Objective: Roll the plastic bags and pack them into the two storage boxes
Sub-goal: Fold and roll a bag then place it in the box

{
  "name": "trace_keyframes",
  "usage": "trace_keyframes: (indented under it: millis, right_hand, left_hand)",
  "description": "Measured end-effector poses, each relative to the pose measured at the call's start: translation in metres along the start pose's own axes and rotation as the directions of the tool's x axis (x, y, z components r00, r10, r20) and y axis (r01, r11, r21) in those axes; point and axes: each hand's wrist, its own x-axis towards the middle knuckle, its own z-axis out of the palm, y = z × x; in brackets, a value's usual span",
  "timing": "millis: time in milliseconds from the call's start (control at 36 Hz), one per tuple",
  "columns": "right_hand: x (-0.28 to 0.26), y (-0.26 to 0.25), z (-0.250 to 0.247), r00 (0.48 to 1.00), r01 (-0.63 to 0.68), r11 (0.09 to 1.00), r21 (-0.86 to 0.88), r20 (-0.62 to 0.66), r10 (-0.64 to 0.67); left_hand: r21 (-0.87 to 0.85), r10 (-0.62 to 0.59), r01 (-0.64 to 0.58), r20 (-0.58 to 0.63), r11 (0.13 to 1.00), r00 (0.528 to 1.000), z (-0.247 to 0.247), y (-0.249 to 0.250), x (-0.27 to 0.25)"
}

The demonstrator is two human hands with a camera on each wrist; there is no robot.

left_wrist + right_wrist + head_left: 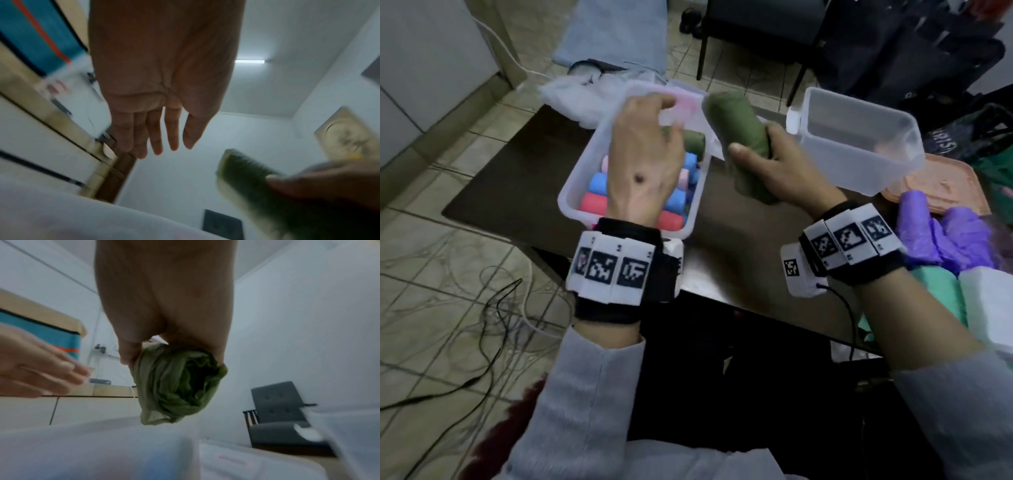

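My right hand (pixel 774 164) grips a rolled olive-green plastic bag (pixel 736 133), held in the air between the two clear storage boxes; its rolled end (pixel 179 386) faces the right wrist camera. The left box (pixel 571 192) holds several rolled bags in blue, pink, red and green. My left hand (pixel 643 154) hovers over that box, palm down, with straight, relaxed fingers (pixel 154 138) that hold nothing. The right box (pixel 859 137) stands further back on the right, and no bags show in it.
The dark table (pixel 517 178) bears both boxes. A salmon-pink lid (pixel 945 185) lies behind loose purple bags (pixel 945 236) at the right, with mint and white bags (pixel 962 301) nearer me. White bags (pixel 571 99) lie behind the left box. Cables cross the tiled floor (pixel 448 291) on the left.
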Motion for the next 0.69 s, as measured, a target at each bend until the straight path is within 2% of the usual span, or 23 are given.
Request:
trace_keyframes:
  millis: [83, 167, 222, 361, 528, 639, 694]
  right_hand:
    - [0.024, -0.025, 0.009, 0.988, 0.146, 0.974, -0.174, -0.030, -0.154]
    - [0.048, -0.046, 0.025, 0.969, 0.241, 0.930, -0.276, 0.015, -0.247]
    - [0.062, -0.055, 0.037, 0.960, 0.281, 0.903, -0.325, 0.081, -0.270]
    - [0.085, -0.065, 0.061, 0.952, 0.289, 0.827, -0.482, 0.237, -0.194]
    - [0.089, -0.063, 0.073, 0.924, 0.291, 0.810, -0.510, 0.369, -0.099]
    - [0.093, -0.063, 0.075, 0.937, 0.264, 0.774, -0.576, 0.344, -0.064]
    - [0.094, -0.060, 0.077, 0.936, 0.264, 0.789, -0.555, 0.344, -0.071]
  left_hand:
    - [0.090, -0.197, 0.204, -0.072, 0.975, 0.978, -0.026, -0.039, -0.001]
    - [0.123, -0.421, 0.427, -0.077, 0.896, 0.904, -0.042, -0.067, -0.008]
    - [0.106, -0.507, 0.509, -0.044, 0.854, 0.861, -0.044, -0.077, -0.013]
    - [0.043, -0.572, 0.571, 0.103, 0.820, 0.814, -0.033, -0.080, -0.020]
    - [-0.051, -0.602, 0.602, 0.018, 0.797, 0.798, -0.025, -0.077, -0.021]
    - [-0.094, -0.603, 0.600, -0.008, 0.794, 0.797, -0.023, -0.079, -0.021]
    - [-0.106, -0.602, 0.597, -0.024, 0.795, 0.798, -0.022, -0.079, -0.022]
